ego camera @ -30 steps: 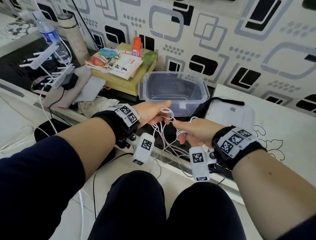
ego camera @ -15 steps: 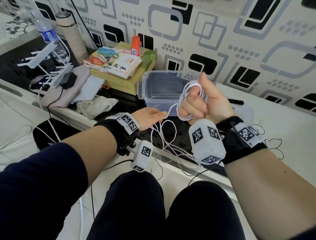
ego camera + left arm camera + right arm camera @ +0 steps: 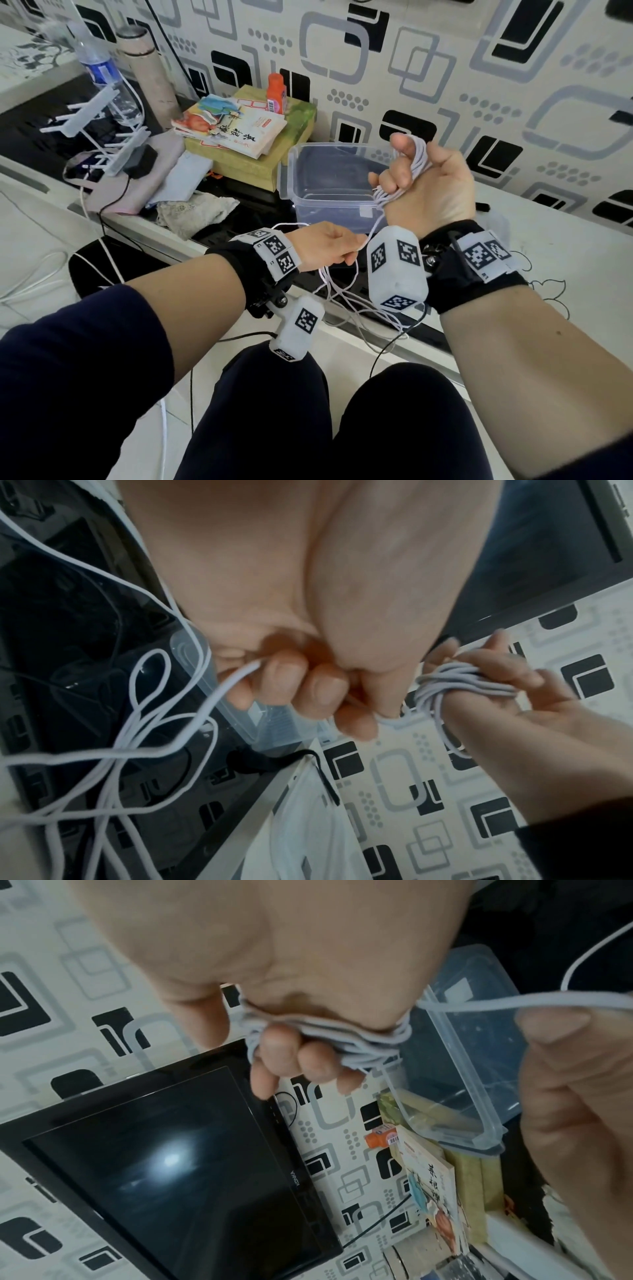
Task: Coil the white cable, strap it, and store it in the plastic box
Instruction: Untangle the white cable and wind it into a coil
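Note:
The white cable point(image 3: 412, 171) is wound in several turns around my raised right hand point(image 3: 424, 185), whose fingers curl over the coil point(image 3: 329, 1037) in front of the clear plastic box point(image 3: 329, 205). A strand runs down from the coil to my left hand point(image 3: 329, 246), which pinches the cable point(image 3: 236, 677) lower and to the left. Loose loops point(image 3: 346, 294) hang below both hands over the dark ledge. A black strap point(image 3: 291, 758) lies on the surface by the box, beyond my left hand.
Books point(image 3: 233, 126) on a yellow-green box, an orange bottle point(image 3: 276, 92), a water bottle point(image 3: 99, 72) and a flask point(image 3: 150, 72) stand at the back left. A dark monitor point(image 3: 164, 1172) shows in the right wrist view. A patterned wall lies behind; my knees are below.
My right hand rose from beside the left, turned palm up with the cable wrapped around it, and lifted a little further. My left hand stayed low, feeding the strand.

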